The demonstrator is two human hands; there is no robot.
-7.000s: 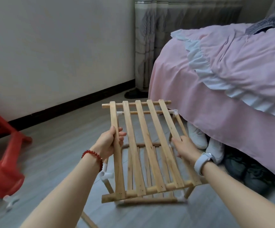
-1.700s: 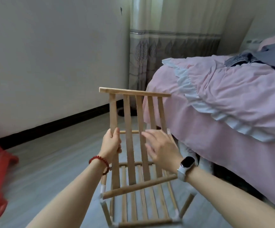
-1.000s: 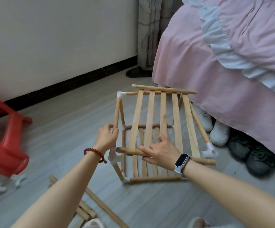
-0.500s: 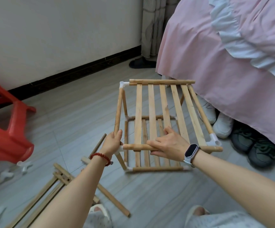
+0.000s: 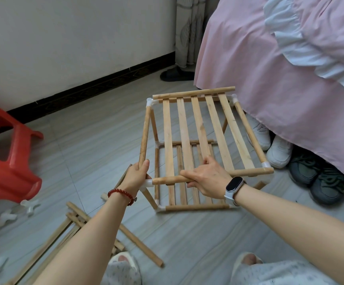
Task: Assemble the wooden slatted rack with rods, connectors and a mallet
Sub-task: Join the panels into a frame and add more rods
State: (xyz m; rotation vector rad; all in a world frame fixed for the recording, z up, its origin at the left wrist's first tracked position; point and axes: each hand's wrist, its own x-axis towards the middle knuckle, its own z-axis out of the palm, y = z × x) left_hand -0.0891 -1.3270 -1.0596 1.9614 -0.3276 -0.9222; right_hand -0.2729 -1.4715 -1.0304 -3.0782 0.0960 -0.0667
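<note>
Head view: the rack (image 5: 199,145) is stood on the floor (image 5: 84,140) in the middle of the scene, just left of the bed (image 5: 280,79). Its top shelf of five slats is laid near to far, so the slats' long axis runs away from the person, tilted slightly right at the near end. The cross rods at the near and far ends run left to right. A lower shelf is seen through the slats, its slats likewise running near to far.

The left hand (image 5: 137,175) is curled around the near end of the left side rod (image 5: 144,136), beside a white connector (image 5: 147,183). The right hand (image 5: 207,177) is wrapped over the near cross rod (image 5: 167,179), with fingers hooked between the slats.

Loose rods (image 5: 138,249) and a slatted panel (image 5: 49,243) are laid on the floor at near left. Spare connectors (image 5: 18,211) are seen beside a tipped red stool (image 5: 8,161) at far left. Shoes (image 5: 280,151) are tucked under the bed at right.
</note>
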